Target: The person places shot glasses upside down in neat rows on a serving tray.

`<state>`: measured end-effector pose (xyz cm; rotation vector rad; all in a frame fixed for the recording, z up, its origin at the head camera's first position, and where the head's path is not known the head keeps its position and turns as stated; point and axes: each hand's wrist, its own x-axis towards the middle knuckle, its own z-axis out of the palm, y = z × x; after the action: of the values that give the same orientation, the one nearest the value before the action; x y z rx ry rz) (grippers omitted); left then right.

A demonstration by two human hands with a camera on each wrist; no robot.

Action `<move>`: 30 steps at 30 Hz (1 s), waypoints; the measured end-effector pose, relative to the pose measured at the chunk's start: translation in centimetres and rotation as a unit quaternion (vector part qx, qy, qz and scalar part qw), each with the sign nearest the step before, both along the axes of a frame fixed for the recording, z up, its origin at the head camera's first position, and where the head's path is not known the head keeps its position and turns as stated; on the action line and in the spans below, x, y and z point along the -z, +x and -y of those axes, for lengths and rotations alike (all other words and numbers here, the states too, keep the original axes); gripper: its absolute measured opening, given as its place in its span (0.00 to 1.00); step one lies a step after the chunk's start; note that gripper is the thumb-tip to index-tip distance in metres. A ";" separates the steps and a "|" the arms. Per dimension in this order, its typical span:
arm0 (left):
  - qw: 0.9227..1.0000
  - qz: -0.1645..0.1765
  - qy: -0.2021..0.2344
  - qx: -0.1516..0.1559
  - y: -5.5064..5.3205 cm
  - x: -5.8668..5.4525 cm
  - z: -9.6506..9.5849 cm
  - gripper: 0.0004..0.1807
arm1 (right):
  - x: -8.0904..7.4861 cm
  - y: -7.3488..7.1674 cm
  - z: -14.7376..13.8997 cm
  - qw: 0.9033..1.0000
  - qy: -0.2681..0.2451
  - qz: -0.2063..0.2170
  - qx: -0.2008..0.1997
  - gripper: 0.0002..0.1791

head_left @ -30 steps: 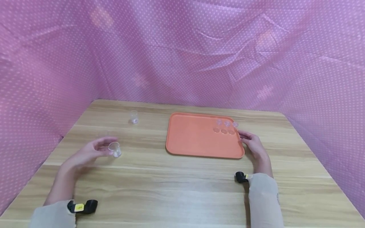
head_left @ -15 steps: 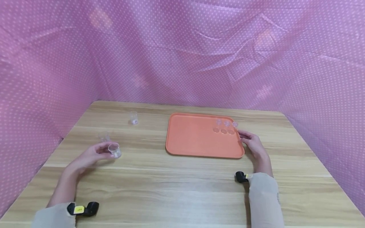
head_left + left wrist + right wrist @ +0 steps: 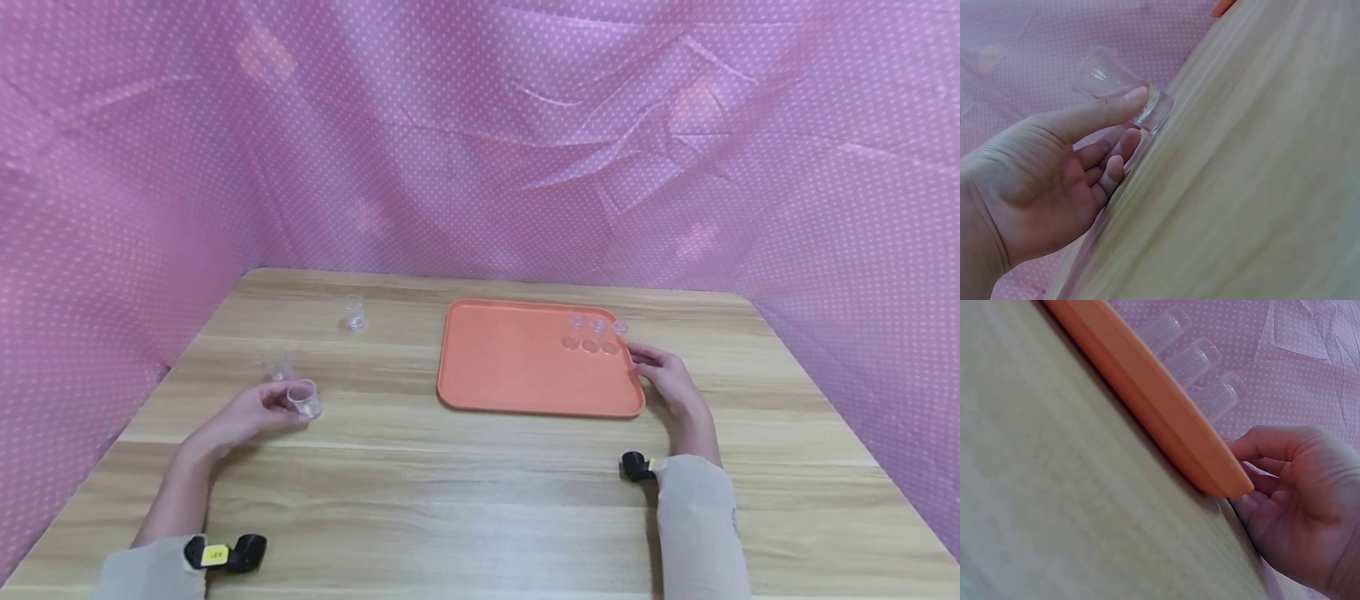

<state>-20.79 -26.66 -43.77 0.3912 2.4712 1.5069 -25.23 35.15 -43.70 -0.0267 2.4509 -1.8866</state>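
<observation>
My left hand pinches a small clear shot glass between thumb and fingers. In the left wrist view, the thumb lies near the thick base of that shot glass, which is close to the tabletop. Just behind the hand stands another clear glass. At the right, my right hand grips the right rim of an orange tray, thumb on the rim and fingers curled against its side. Three clear glasses stand mouth-down in a row on the tray's right part, seen side-on in the right wrist view.
A further clear glass stands upright at the back left of the wooden table. Pink dotted cloth hangs around the table's back and sides. Each sleeve has a black wrist camera, such as the left camera.
My left hand, holding the shot glass, has shifted slightly toward the near right, and the glass behind it shows more clearly. My right hand and the tray have stayed in place.
</observation>
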 end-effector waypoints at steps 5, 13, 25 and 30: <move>1.000 -0.011 -0.025 0.002 0.0 -0.4 -0.1 0.31 | -0.1 0.0 0.0 1.000 0.002 0.006 -0.001 0.26; 0.999 -0.015 -0.042 -0.001 -0.1 -0.6 -0.5 0.30 | -0.3 -0.1 -0.3 1.000 -0.001 0.012 0.002 0.27; 0.997 -0.056 -0.054 0.010 -0.5 -0.5 -1.3 0.27 | -0.3 0.0 -0.3 1.000 0.005 0.012 0.001 0.27; 0.996 -0.056 -0.058 0.027 -0.3 -1.2 -2.0 0.27 | -0.1 0.0 -0.1 1.000 -0.004 0.012 0.001 0.26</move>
<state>-21.13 -24.69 -42.58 0.5298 2.5955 1.3488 -25.27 35.26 -43.56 -0.0012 2.4292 -1.8850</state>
